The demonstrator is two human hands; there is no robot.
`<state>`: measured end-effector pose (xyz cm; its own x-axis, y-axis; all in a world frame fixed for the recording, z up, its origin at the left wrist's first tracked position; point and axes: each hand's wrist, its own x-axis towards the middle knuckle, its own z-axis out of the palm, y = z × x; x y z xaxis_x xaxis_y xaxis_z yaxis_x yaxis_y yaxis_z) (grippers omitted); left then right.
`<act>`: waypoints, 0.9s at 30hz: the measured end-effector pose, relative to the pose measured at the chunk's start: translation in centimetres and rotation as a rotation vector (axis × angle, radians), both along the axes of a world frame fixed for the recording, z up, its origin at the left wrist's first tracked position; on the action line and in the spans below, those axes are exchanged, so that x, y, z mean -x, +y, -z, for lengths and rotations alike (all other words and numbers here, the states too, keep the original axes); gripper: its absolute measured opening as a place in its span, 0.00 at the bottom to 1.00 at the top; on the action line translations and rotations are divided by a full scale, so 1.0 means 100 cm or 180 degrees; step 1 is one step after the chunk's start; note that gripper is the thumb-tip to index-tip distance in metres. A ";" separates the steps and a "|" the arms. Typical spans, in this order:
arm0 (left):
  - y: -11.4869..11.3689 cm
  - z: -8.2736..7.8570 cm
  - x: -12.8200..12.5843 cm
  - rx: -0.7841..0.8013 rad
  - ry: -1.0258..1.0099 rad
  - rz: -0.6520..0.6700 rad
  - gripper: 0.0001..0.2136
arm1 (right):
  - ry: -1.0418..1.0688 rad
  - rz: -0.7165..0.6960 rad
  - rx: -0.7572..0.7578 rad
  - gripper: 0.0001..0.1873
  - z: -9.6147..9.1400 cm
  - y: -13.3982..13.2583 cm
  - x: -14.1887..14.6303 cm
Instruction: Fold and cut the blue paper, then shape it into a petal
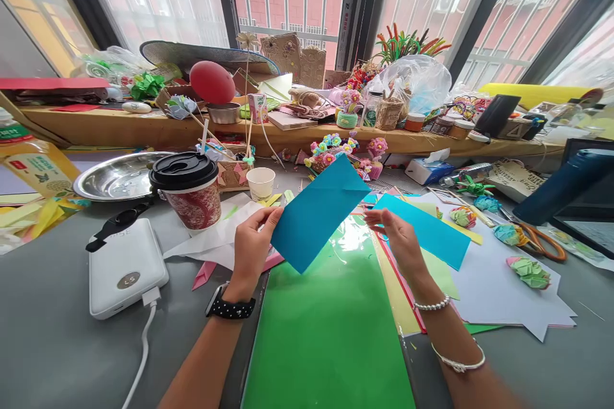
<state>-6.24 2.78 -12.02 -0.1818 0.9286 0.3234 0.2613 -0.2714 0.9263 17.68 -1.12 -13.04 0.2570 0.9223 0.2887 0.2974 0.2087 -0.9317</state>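
My left hand (253, 244) pinches the left edge of a folded blue paper (317, 214) and holds it tilted above a glossy green sheet (330, 326) on the grey table. My right hand (396, 236) hovers just right of that paper with its fingers loosely spread, holding nothing. A second blue paper piece (432, 233) lies flat on the table behind my right hand. I wear a black watch on the left wrist and beaded bracelets on the right.
A lidded paper coffee cup (189, 190), a small white cup (261, 183), a steel dish (115, 176) and a white power bank (125, 265) with cable sit at left. Orange-handled scissors (540, 239), folded paper flowers (530, 270) and white sheets lie right. A cluttered wooden shelf (144, 131) runs behind.
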 end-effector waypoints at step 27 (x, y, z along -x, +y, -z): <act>-0.006 0.005 -0.017 -0.0074 0.0042 0.0837 0.14 | 0.0027 -0.0418 0.0480 0.16 0.005 -0.005 0.026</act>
<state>-4.56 2.15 -12.55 0.0693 0.9357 0.3459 0.1910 -0.3528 0.9160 15.12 -1.60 -13.49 0.1336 0.9806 0.1432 0.2689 0.1032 -0.9576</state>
